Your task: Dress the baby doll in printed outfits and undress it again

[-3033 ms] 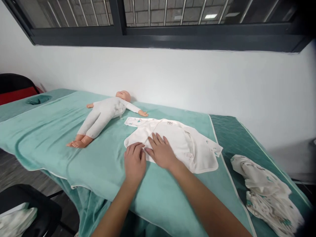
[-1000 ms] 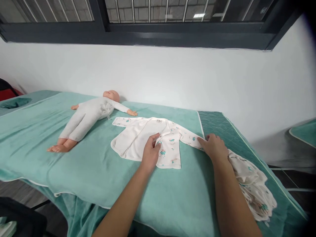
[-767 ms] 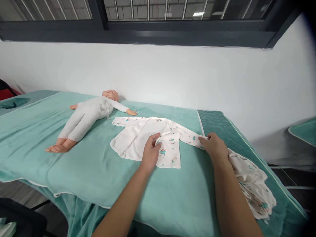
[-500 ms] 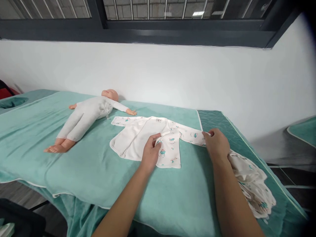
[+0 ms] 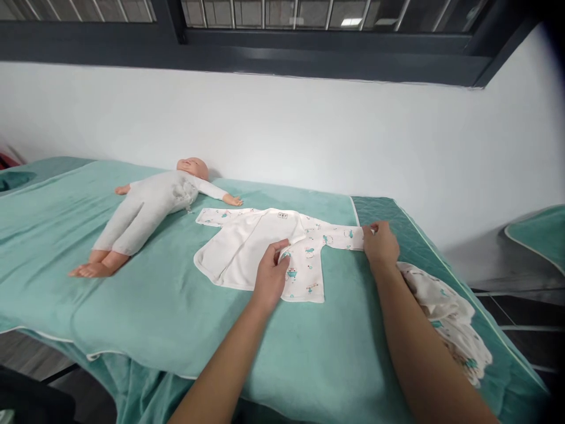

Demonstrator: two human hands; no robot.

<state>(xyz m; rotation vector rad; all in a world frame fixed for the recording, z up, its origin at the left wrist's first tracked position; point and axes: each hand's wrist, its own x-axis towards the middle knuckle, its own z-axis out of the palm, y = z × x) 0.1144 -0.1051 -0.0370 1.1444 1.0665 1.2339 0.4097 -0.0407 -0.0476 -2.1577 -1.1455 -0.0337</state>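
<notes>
A white baby shirt (image 5: 247, 253) with small teal prints lies spread on the green bed cover (image 5: 159, 330), its front opened out. My left hand (image 5: 270, 275) pinches the edge of its right front panel between thumb and fingers. At the end of the right-hand sleeve, my right hand (image 5: 380, 246) grips the cuff, fingers closed; the sleeve is stretched out sideways. To the left of the shirt a baby doll (image 5: 148, 206) in a white bodysuit rests on its back, one arm reaching toward the shirt's left sleeve.
Crumpled white printed clothing (image 5: 454, 324) lies beyond my right forearm, near the bed's right edge. A white wall (image 5: 282, 135) runs behind the bed under a dark window frame (image 5: 309, 59). A dark chair-like object (image 5: 35, 394) stands at the lower left.
My right hand has moved slightly up, raising the sleeve so it lies straighter out to the side. My left hand keeps its pinch on the front panel. The view has shifted a little.
</notes>
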